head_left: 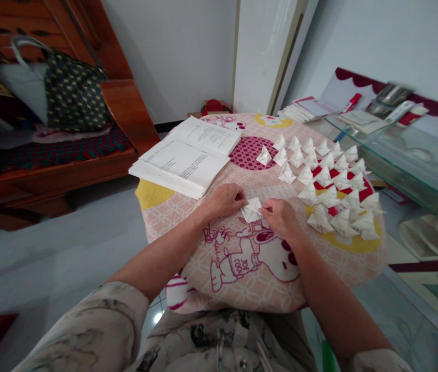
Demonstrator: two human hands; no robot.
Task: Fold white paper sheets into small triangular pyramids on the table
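Observation:
Between my two hands, just above or on the cloth-covered table (187, 243), is a small folded square of printed white paper (253, 210). My left hand (226, 200) pinches its left edge with the fingers closed. At the right edge, the thumb and fingertips of my right hand (280, 217) are closed on the same paper. Several rows of folded paper boats (328, 196) stand upright on the right half of the table. One folded boat (264, 155) sits at the left end of the back row. To the left lies an open stack of printed sheets (187, 160).
A wooden bench (125, 113) holding a dark patterned bag (75, 93) is at the left. On the right stands a glass-shelved cabinet (412, 160), with a metal container (391, 98) and a red marker (352, 102) on it. A paper pile (304, 109) lies by the table's far right edge.

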